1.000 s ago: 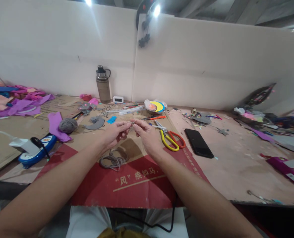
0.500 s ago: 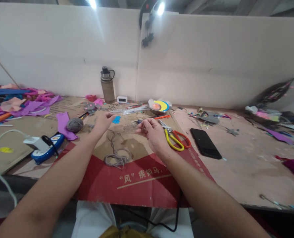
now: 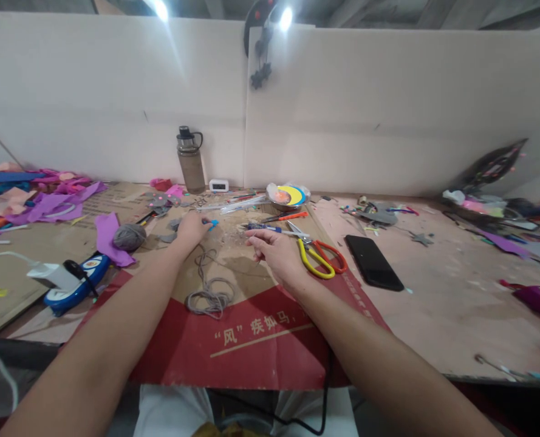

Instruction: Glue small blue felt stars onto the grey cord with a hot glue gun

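Gray yarn (image 3: 210, 297): we see it nearest us in loose loops, just left of the gold lettering, one length trailing away toward the far side. It lies apart from both hands, as far as we can tell (a fine strand could escape us).

Cardboard sheet (image 3: 270, 367): red along our edge and bare brown beyond, it lies beneath the loops and under the reach of both arms.

Right hand (image 3: 270, 246): raised above the brown part, fingers curled and thumb close to the forefinger; we cannot tell whether something tiny is pinched there. A pen (image 3: 270, 228) shows just past it, and scissors (image 3: 307, 240) with yellow and red handles lie just to its right.

Phone (image 3: 373, 262): black and flat, right of the scissors.

Left hand (image 3: 194, 229): farther out, its fingertips at a small blue piece (image 3: 213, 225). We cannot make out whether they grip it or only hover.

Change: a second ago our fingertips met over the cardboard; now the hands are apart, and the left one partly covers the blue piece. We judge that the joint handling has paused and attention has shifted there.

Far edge: a bottle (image 3: 191, 167) stands upright by the white wall, well left of a metal bowl (image 3: 292, 208).
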`<state>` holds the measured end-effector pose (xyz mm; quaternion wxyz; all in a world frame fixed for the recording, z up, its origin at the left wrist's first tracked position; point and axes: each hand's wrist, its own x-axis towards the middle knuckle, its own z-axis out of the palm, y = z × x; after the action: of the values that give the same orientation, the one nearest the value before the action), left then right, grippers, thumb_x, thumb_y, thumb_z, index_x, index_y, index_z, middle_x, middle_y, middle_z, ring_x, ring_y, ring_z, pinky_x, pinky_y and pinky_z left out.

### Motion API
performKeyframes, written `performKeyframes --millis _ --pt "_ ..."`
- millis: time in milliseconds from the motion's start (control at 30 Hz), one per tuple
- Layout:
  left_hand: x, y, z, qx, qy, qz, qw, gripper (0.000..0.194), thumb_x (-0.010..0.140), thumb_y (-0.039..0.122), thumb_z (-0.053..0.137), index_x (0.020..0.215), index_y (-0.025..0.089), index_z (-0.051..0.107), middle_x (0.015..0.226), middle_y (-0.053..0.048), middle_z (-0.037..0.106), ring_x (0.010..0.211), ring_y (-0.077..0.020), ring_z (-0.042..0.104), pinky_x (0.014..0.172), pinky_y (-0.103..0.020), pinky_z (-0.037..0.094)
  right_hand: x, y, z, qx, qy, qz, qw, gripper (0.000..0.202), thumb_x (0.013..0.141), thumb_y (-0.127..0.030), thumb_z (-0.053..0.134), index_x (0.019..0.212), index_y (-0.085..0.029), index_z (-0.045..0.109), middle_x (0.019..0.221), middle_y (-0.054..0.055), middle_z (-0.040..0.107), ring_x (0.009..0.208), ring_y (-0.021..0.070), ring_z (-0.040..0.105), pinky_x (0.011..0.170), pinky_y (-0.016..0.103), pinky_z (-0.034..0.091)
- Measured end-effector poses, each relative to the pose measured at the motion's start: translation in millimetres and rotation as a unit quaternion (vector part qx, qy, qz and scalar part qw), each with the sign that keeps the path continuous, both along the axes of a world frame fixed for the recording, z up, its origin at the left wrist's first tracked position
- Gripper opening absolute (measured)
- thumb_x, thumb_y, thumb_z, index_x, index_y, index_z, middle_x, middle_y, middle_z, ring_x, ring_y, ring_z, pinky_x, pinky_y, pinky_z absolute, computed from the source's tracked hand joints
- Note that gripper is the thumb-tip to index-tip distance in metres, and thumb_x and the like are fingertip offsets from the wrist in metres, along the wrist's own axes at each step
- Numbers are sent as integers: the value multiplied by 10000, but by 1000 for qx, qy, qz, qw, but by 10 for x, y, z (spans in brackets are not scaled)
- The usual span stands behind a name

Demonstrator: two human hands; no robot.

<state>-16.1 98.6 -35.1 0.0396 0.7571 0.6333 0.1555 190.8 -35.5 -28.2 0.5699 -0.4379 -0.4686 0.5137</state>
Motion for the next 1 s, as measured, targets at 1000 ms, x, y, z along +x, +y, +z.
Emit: performKeyframes --millis 1000 --pt "563 -960 528 -223 -668 -155 693 193 614 187 748 745 106 631 657 -12 614 534 -70 539 530 -197 438 126 84 65 62 36 -72 995 238 664 -382 709 800 -190 675 773 -22 643 704 113 529 716 259 406"
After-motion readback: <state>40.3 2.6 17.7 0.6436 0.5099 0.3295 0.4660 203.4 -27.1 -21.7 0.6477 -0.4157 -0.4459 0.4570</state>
